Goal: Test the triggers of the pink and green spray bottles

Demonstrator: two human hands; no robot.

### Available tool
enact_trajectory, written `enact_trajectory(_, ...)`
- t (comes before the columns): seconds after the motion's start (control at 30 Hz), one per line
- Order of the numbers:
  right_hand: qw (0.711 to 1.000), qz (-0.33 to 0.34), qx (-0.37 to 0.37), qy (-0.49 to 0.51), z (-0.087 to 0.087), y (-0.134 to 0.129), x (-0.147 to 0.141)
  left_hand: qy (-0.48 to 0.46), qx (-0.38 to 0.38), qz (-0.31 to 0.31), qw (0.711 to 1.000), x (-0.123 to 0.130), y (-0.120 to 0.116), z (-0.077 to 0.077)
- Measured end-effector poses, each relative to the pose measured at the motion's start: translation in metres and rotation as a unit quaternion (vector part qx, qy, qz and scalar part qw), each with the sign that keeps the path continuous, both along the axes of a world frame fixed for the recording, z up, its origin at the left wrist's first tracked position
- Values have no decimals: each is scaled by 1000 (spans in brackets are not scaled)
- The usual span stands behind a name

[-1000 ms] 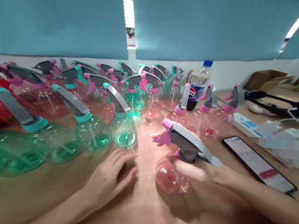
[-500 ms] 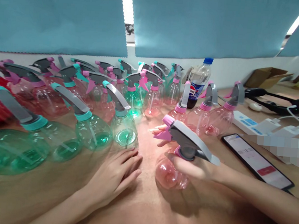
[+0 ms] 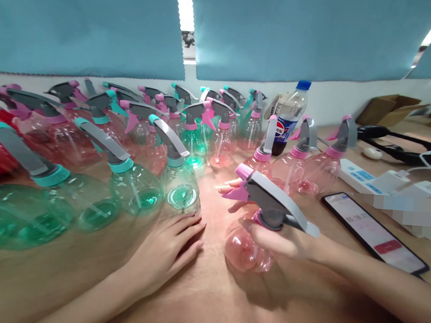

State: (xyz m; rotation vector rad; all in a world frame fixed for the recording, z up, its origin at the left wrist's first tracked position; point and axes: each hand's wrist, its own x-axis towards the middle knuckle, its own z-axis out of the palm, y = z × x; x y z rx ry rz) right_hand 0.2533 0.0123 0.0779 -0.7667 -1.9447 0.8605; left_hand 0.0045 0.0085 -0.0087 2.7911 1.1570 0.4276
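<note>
My right hand point(image 3: 282, 240) is wrapped round a pink spray bottle point(image 3: 244, 248) near its pink collar, with the thumb on the near side and fingertips showing beyond it. The bottle leans, its grey trigger head with a pink nozzle pointing up and to the left. My left hand point(image 3: 170, 242) lies palm down on the table point(image 3: 173, 312), fingers stretched out and holding nothing. Just beyond its fingertips stands a green spray bottle point(image 3: 179, 188) with a turquoise collar. Whether the held bottle's base touches the table is hard to make out.
Many more green and pink spray bottles crowd the left and back, including a green one point(image 3: 134, 190). Several pink bottles point(image 3: 289, 170) stand behind my right hand. A cola bottle point(image 3: 290, 115), phone point(image 3: 376, 234), power strip point(image 3: 363, 175) and black glasses point(image 3: 399, 146) are to the right.
The view has shifted very slightly. Both hands and the held spray bottle keep practically the same pose.
</note>
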Motion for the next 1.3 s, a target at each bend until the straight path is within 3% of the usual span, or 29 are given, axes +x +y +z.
enact_trajectory(0.4,1000,3,-17,8,-2,-1,-1,-11,-5,3,1000,2,0,4)
enact_trajectory(0.73,999,-11,35,-9,3,1,-3,-20,-2,-2,1000,3,0,4)
enact_trajectory(1.0,999,-12,25,-20,3,0,-3,-18,-8,-2,1000,2,0,4)
enact_trajectory(1.3,999,-12,4,-38,-8,1,4,-18,-10,-1,1000,2,0,5)
